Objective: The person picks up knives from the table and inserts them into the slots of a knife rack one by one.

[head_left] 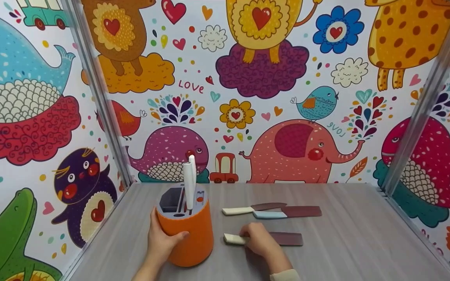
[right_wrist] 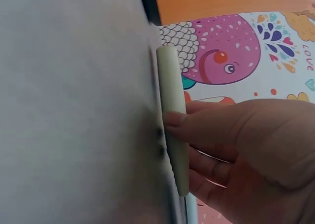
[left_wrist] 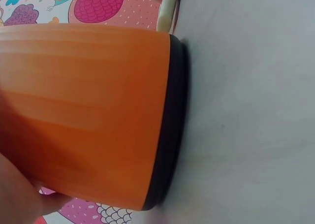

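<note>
My left hand [head_left: 160, 241] grips the side of an orange knife block [head_left: 193, 246] with a grey slotted top. White handles [head_left: 190, 181] stand up from its slots. In the left wrist view, the block's dark base [left_wrist: 170, 130] meets the tabletop. To the right of the block, my right hand [head_left: 262, 242] pinches the cream handle [right_wrist: 172, 81] of a knife [head_left: 289, 239] with a broad brownish blade. This knife lies flat or nearly so; any gap under it cannot be told. Fingers hide the join of handle and blade.
Farther back on the wood-grain table [head_left: 350, 249] lie a cream-handled knife [head_left: 237, 211] and a blue-handled knife [head_left: 270, 214], their blades close together. Cartoon-printed panels [head_left: 287, 105] with metal corner posts [head_left: 100, 101] enclose the back and sides.
</note>
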Demonstrator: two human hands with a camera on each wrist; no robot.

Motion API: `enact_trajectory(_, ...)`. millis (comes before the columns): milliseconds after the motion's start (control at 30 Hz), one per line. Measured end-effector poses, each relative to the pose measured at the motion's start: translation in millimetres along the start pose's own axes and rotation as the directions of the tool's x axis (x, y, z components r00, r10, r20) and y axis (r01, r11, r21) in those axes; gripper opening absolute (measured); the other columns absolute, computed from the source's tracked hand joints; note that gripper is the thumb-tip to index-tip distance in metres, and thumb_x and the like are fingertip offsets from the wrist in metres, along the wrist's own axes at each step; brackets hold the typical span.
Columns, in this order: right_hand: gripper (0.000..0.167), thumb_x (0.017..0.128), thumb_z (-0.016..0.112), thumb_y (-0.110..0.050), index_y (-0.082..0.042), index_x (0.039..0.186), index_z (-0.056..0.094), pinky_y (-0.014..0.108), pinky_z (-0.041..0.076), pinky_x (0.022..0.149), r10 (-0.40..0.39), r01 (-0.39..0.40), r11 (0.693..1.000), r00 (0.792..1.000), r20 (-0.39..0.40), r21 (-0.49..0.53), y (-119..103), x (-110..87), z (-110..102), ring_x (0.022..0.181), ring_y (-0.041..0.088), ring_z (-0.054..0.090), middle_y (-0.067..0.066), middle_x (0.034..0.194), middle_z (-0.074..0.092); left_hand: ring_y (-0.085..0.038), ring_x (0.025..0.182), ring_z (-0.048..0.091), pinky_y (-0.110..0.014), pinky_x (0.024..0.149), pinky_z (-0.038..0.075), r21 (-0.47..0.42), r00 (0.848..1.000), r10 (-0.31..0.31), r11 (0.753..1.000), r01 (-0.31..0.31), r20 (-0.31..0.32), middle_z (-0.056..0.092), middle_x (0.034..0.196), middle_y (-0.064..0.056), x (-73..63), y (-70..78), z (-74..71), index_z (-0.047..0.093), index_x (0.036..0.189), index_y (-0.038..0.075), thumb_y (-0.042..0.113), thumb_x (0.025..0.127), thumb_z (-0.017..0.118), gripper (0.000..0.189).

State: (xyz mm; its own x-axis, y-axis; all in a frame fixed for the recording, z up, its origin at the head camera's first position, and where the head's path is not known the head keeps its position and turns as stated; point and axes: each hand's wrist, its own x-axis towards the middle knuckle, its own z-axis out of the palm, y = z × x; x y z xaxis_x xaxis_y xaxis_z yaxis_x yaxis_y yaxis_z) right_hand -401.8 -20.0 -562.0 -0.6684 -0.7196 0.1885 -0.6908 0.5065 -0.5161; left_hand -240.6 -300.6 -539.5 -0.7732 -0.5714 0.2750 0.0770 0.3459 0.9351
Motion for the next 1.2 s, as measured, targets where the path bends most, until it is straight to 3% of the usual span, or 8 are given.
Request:
enact_trajectory(133,0.019,0.085,0.076,0.009,-0.005,0.098,0.08,0.035,0.06,0.073,-0.009,0.008,0.999,1.0,0.027,0.032,-10.5,1.7,-15.0,0.081,0.009,0.067,0.001,0.09,0.079,-0.04,0.143,0.048,-0.063,0.127,0.033,-0.005,1.0,0.005,1.0,-0.005,-0.01,0.043,0.162,-0.022,0.7,0.5,0.0,0.017,0.166,0.011,0.029,0.076,0.098,0.123)
enact_trajectory(267,0.02,0.089,0.078,0.004,-0.007,0.105,0.077,0.04,0.06,0.081,0.01,-0.013,0.995,1.0,0.026,0.104,-23.3,1.8,-33.8,0.089,0.011,0.066,0.002,0.098,0.076,-0.04,0.144,0.047,-0.063,0.128,0.032,-0.005,1.0,-0.005,1.0,0.005,0.0,0.042,0.163,-0.021,0.4,1.5,-0.7,0.016,0.167,0.012,0.03,0.076,0.098,0.123)
enact_trajectory(467,0.024,0.092,0.08,-0.002,-0.008,0.114,0.073,0.041,0.06,0.085,-0.009,0.022,0.978,0.998,-0.065,0.208,-36.9,-5.1,-56.2,0.094,0.014,0.065,0.003,0.105,0.073,-0.041,0.147,0.044,-0.063,0.129,0.03,-0.005,0.999,-0.039,0.999,0.039,0.024,0.038,0.166,-0.021,-0.4,2.7,-3.0,0.011,0.168,0.013,0.036,0.078,0.097,0.127)
enact_trajectory(667,0.026,0.095,0.079,-0.008,-0.01,0.12,0.071,0.049,0.063,0.098,0.004,0.047,0.916,0.992,-0.128,0.398,-45.9,-14.4,-73.8,0.106,0.021,0.069,0.007,0.113,0.074,-0.041,0.147,0.044,-0.063,0.129,0.029,0.002,0.999,-0.04,0.999,0.04,0.023,0.037,0.166,-0.022,-0.9,2.3,-3.6,0.012,0.168,0.013,0.036,0.078,0.097,0.126)
enact_trajectory(833,0.031,0.096,0.079,-0.007,-0.007,0.125,0.067,0.041,0.063,0.098,0.007,0.105,0.87,0.974,-0.225,0.481,-54.0,-20.5,-81.6,0.11,0.026,0.069,0.012,0.117,0.073,-0.041,0.147,0.044,-0.063,0.129,0.029,-0.004,0.998,-0.046,0.999,0.046,0.034,0.037,0.167,-0.021,-1.1,3.8,-3.6,0.012,0.167,0.013,0.038,0.079,0.096,0.125)
enact_trajectory(967,0.035,0.095,0.08,-0.008,-0.003,0.127,0.066,0.027,0.062,0.093,0.019,0.143,0.834,0.958,-0.286,0.533,-61.2,-23.7,-85.4,0.107,0.025,0.07,0.016,0.116,0.073,-0.039,0.146,0.045,-0.063,0.128,0.03,-0.011,0.999,-0.023,1.0,0.023,0.04,0.038,0.166,-0.019,0.2,4.8,-3.5,0.014,0.167,0.014,0.037,0.078,0.096,0.124)
enact_trajectory(1100,0.036,0.094,0.08,-0.007,-0.001,0.127,0.066,0.022,0.061,0.091,0.018,0.17,0.798,0.952,-0.305,0.578,-70.2,-26.1,-86.7,0.106,0.023,0.071,0.02,0.116,0.073,-0.04,0.151,0.04,-0.064,0.128,0.031,0.043,0.999,0.028,0.999,-0.029,0.026,0.033,0.17,-0.019,-1.2,16.3,-7.9,0.014,0.169,0.012,0.04,0.079,0.095,0.125)
enact_trajectory(1200,0.036,0.094,0.08,-0.006,-0.001,0.127,0.066,0.024,0.061,0.092,-0.003,0.194,0.775,0.953,-0.304,0.601,-78.2,-26.4,-83.6,0.106,0.022,0.071,0.021,0.117,0.072,-0.042,0.154,0.036,-0.065,0.126,0.032,0.097,0.99,0.128,0.988,-0.123,-0.054,0.031,0.171,-0.021,-6.2,32.4,-15.4,0.018,0.168,0.007,0.038,0.079,0.095,0.122)
